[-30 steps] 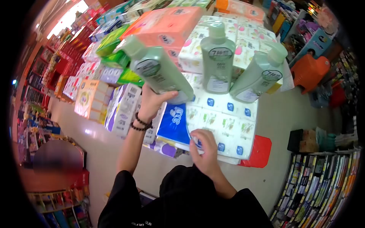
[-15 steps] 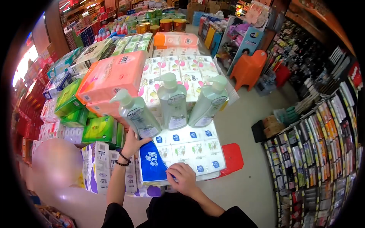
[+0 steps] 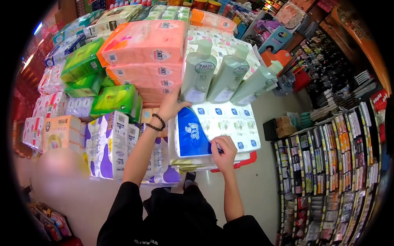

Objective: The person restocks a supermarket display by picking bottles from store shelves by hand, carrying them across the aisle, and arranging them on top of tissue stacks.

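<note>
Three pale green pump bottles stand in a row on a white and blue tissue pack (image 3: 230,123): the left bottle (image 3: 199,78), the middle bottle (image 3: 228,78) and the right bottle (image 3: 255,86), which appears to lean right in this wide view. My left hand (image 3: 171,105), with a dark bead bracelet (image 3: 157,123), is against the lower left side of the left bottle. Its thumb stretches along the pack's corner, and the fingertips are partly hidden. My right hand (image 3: 224,151) rests on the pack's front edge, fingers curled; a small dark bit shows between them, too unclear to name.
Stacked orange tissue packs (image 3: 141,43) rise behind my left hand, with green packs (image 3: 113,100) and purple-and-white packs (image 3: 107,143) further left. An orange stool (image 3: 277,58) stands beyond the bottles. A shelf rack (image 3: 328,164) lines the right side.
The view has tilted down and shifted, so the bottles and packs sit further right and the bottles higher. My left hand stays by the left bottle, and my right hand stays on the pack's front edge.
</note>
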Demonstrator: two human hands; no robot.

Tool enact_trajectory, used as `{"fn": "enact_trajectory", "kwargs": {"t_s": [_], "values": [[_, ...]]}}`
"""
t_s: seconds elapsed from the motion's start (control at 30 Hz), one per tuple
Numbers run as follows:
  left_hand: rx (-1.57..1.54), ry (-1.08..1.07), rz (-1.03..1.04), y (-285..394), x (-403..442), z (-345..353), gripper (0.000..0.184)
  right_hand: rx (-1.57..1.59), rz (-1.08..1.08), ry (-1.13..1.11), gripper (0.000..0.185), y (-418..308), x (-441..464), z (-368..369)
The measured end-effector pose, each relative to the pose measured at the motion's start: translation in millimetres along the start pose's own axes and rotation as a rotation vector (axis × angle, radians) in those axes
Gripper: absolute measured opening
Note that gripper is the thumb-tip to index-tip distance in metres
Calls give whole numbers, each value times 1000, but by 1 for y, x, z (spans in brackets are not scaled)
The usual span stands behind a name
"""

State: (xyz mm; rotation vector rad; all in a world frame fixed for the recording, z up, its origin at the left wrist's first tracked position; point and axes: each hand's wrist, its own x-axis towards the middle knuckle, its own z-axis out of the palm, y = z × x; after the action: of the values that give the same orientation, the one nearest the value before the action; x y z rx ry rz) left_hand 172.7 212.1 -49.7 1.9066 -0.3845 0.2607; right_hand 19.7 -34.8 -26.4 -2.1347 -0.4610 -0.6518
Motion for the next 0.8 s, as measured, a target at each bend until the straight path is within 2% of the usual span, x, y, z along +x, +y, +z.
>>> {"fn": "enact_trajectory", "kwargs": {"t_s": [0.1, 0.13, 0.27, 0.37, 0.5, 0.57, 0.8], "values": [[-1, -39, -16, -4, 1, -1, 81, -171, -62, 38, 12, -4, -1, 3], [3, -46, -12, -3, 1, -2, 82, -236, -51, -26, 20, 1, -5, 4], [42, -29, 4, -6, 1, 0, 86, -339, -49, -131, 31, -6, -2, 1], [-43, -4, 63, -13, -2, 4, 86, -394, -23, -172, 32, -9, 8, 4], [-207, 2, 33, -36, -3, 19, 82, -224, -56, -201, 38, 15, 37, 39], [-235, 4, 14, -31, -7, 19, 79, -467, -168, -224, 39, 8, 37, 50], [-243, 38, 35, -31, -8, 20, 74, -512, -131, -283, 43, 7, 31, 49]]}}
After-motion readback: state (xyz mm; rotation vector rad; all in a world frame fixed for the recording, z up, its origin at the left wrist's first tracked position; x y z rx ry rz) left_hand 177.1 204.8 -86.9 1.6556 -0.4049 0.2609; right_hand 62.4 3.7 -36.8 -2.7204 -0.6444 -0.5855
